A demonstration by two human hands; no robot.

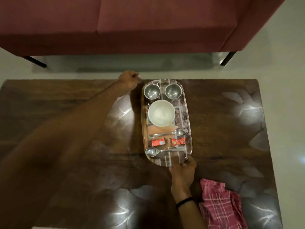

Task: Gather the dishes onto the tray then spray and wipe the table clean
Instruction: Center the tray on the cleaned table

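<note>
On the dark wooden table (222,129) the tray (186,113) sits in the middle, the right hand (182,171) gripping its near end, the left hand (127,79) curled by its far corner, hold unclear

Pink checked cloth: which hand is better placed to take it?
Probably right: the right hand grips the patterned oval tray's near end, beside the pink checked cloth; the left hand is at the tray's far end.

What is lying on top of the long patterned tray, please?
Two steel bowls, a white bowl, two steel spoons and two red packets. Anything beneath the white bowl is hidden.
</note>
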